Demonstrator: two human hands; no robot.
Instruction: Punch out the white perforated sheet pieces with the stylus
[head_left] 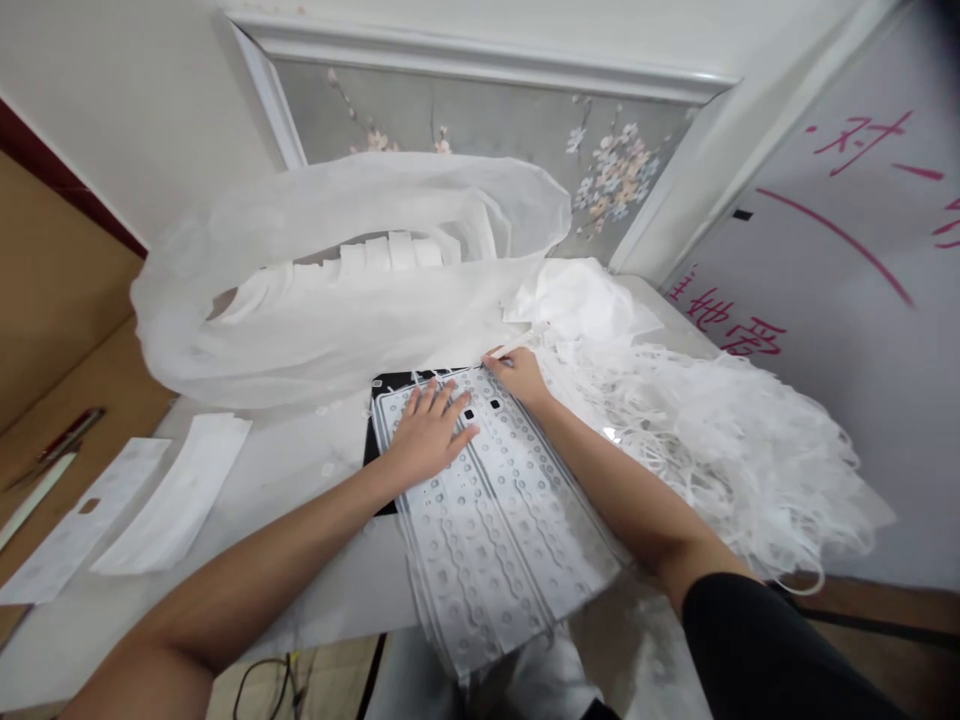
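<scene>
A white translucent sheet (517,560) with printed rows of small circles and wavy lines lies over a black board (370,446). Its near end hangs past the table's front edge. My left hand (429,437) rests flat on the sheet's upper left part, fingers spread. Pinched in my right hand (523,374) is a slim white pen-like tool (514,345), its tip at the sheet's top edge; I cannot make out whether it is a pen or a blade. Two small black squares show between my hands.
A big loop of sheer white fabric (360,320) spreads behind the board. Tangled white strips (750,450) heap up on the right, near a crumpled white cloth (577,300). On the left lie white rectangular pieces (176,500). A framed flower picture (510,120) stands at the back.
</scene>
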